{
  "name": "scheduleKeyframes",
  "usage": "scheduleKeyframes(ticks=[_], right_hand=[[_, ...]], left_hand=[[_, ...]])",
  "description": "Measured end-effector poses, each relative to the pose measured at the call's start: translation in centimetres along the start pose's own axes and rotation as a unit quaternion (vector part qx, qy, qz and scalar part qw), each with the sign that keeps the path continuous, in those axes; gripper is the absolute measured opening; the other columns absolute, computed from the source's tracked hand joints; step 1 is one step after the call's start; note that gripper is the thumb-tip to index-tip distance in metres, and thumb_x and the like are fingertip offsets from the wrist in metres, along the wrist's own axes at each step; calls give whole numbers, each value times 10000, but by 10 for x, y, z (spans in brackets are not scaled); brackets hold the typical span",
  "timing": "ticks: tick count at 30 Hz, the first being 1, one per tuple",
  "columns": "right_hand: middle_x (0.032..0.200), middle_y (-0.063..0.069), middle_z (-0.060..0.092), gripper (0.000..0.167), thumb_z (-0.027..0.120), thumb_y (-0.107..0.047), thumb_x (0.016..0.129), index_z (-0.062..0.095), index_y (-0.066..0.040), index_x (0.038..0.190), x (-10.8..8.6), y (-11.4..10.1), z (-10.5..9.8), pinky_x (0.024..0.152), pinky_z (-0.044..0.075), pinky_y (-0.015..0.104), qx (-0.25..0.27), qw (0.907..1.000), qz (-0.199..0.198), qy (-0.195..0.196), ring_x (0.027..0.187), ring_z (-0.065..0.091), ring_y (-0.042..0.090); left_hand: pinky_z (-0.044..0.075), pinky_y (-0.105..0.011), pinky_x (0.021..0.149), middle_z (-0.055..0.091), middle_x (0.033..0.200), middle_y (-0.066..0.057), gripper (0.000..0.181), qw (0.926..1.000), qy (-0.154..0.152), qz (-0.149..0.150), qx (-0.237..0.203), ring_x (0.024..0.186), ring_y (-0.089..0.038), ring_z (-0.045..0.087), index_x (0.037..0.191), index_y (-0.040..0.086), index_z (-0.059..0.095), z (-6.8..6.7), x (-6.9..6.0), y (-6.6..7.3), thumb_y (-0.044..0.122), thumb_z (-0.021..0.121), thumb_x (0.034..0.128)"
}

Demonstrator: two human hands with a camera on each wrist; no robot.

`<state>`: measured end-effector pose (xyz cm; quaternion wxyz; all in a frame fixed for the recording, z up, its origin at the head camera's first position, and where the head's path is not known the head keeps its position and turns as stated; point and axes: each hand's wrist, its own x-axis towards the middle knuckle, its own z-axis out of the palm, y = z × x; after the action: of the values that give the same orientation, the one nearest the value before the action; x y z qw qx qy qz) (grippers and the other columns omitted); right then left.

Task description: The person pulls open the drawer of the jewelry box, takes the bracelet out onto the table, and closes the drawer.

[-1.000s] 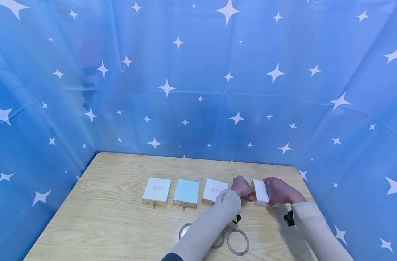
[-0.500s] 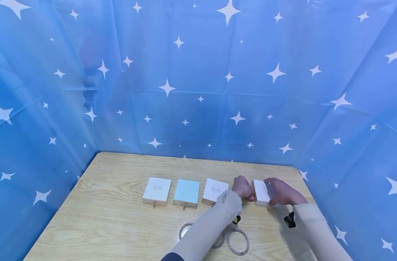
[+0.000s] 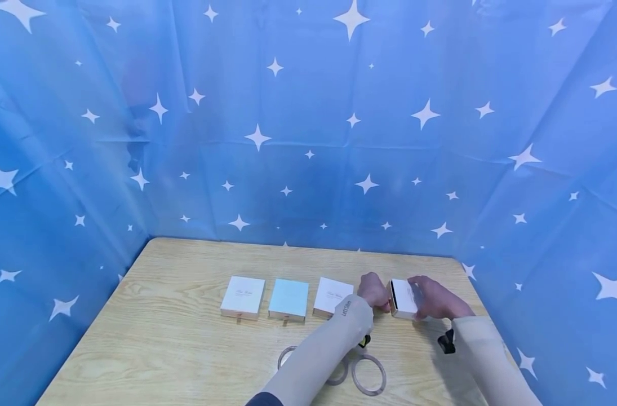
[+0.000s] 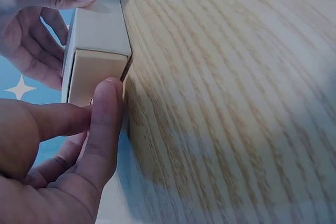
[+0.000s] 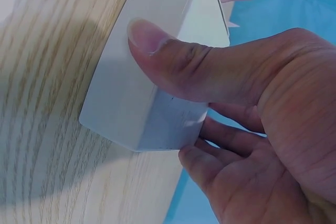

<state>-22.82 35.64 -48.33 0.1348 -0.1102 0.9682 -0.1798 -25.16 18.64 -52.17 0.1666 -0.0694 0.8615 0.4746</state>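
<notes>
At the table's right side lies a white drawer box point(image 3: 403, 296) with its pull-side facing left. My left hand point(image 3: 373, 290) is at that side; in the left wrist view its thumb and index finger pinch a small tab at the peach drawer front point(image 4: 94, 72). A dark gap shows along the box's left edge in the head view. Around the box's outer sleeve point(image 5: 121, 82), my right hand point(image 3: 437, 299) holds on, thumb on one side and fingers on the other. The tab is mostly hidden by the fingers.
Left of the hands stand a white box point(image 3: 242, 294), a light blue box point(image 3: 289, 298) and another white box point(image 3: 332, 294) in a row. Several greyish bangle-like rings point(image 3: 383, 378) lie near the front, partly under the left sleeve point(image 3: 318, 358). A blue starry curtain point(image 3: 308, 113) surrounds the wooden table point(image 3: 161, 338).
A dark gap has appeared at the left edge of the held box, as the drawer has come slightly out to the left. The left hand has shifted slightly left; the right hand keeps its hold.
</notes>
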Motion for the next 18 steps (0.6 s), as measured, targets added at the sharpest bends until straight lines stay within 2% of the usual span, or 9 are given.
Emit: scheduleKeyframes(ticks=[10, 18], right_hand=[[1309, 320, 565, 957, 917, 10, 595, 455, 110, 1428, -3, -3, 0, 954, 521, 587, 13, 10000, 73, 7, 1086, 608, 400], [1336, 345, 539, 955, 911, 1, 617, 439, 111, 1440, -4, -3, 1, 983, 503, 616, 13, 10000, 82, -24, 1130, 593, 450]], left_hand=[[359, -212, 367, 597, 446, -53, 288, 9998, -108, 164, 73, 406, -154, 622, 636, 26, 599, -7, 2, -4, 49, 742, 885], [502, -225, 492, 690, 553, -114, 319, 9995, -177, 251, 24, 530, -239, 724, 625, 22, 636, -10, 2, -6, 73, 687, 936]])
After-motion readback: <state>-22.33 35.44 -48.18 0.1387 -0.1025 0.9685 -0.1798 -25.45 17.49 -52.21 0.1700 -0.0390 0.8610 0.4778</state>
